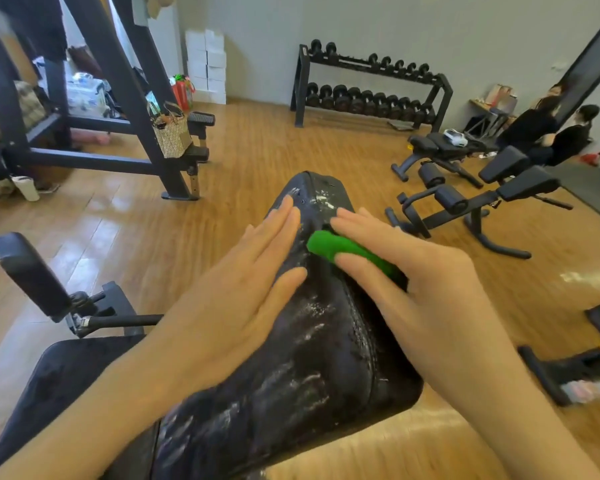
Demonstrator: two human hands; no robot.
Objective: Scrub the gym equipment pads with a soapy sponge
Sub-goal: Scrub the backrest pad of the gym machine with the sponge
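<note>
R hand (426, 292) grips spongy green sponge (343, 251); glossy pad (312, 341) prob. sudsy.

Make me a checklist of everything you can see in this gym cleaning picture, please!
Surface: black bench pad, streaked with white suds.
Job's things: green sponge on the pad's right side.
Clutter: patterned bag hanging on a black frame; white boxes stacked by the wall.
Grippers: left hand flat on the pad; right hand grips the sponge.
Cables: nothing seen.
Surroundings: wooden floor, dumbbell rack, other benches, two people seated far right.
</note>
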